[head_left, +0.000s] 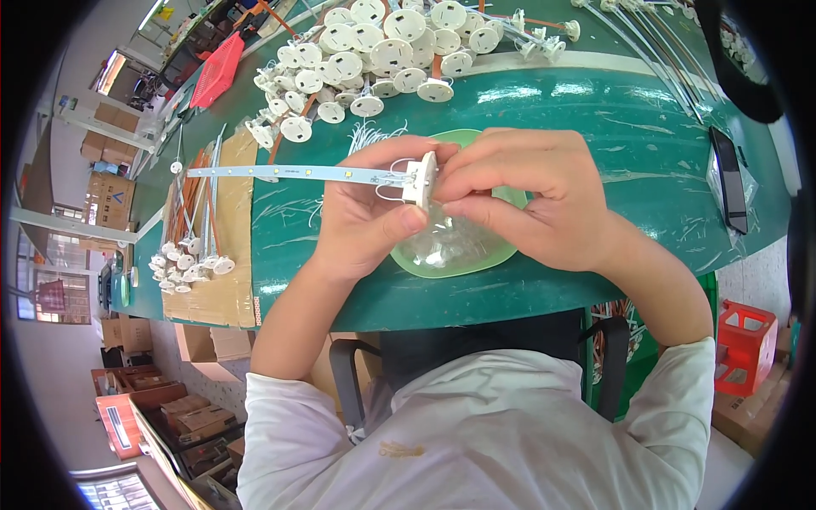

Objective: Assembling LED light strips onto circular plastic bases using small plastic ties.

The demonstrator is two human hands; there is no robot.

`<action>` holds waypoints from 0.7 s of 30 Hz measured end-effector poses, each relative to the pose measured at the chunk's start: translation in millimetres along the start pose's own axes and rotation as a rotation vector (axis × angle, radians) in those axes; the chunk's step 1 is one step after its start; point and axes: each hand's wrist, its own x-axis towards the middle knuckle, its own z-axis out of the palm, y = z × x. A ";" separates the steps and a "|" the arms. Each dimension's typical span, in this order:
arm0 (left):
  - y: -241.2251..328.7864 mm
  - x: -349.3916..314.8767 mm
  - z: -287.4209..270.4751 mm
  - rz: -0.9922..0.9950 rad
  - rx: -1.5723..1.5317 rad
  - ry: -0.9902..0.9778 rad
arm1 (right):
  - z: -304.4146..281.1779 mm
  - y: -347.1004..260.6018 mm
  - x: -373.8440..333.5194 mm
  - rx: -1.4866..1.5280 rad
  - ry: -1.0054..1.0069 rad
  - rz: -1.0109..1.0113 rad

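My left hand (353,217) grips a white round end cap (418,185) between thumb and fingers, tilted on its edge. From the cap a narrow LED strip (285,172) with small yellow chips runs out to the left, and thin white wires loop where the two join. My right hand (540,191) is closed in a pinch against the cap's right face; whatever lies between its fingertips is hidden. Below both hands stands a light green bowl (489,265) holding small clear plastic pieces (442,242).
A heap of white round caps (365,51) fills the far side of the green table (646,178). On a cardboard sheet (229,280) at left lie capped strips (191,229). White wires (374,134) lie behind the bowl, a phone (729,178) at right. A red stool (745,348) stands lower right.
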 end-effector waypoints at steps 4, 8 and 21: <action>-2.8 -4.1 2.6 -0.002 0.037 0.073 | 6.9 -3.6 -3.0 -0.100 0.058 0.043; -10.7 -2.6 9.9 0.080 0.093 0.142 | 17.4 2.9 -7.7 -0.195 0.179 -0.018; -21.7 0.1 7.1 0.159 0.062 0.087 | 20.4 9.1 -8.0 -0.203 0.251 -0.060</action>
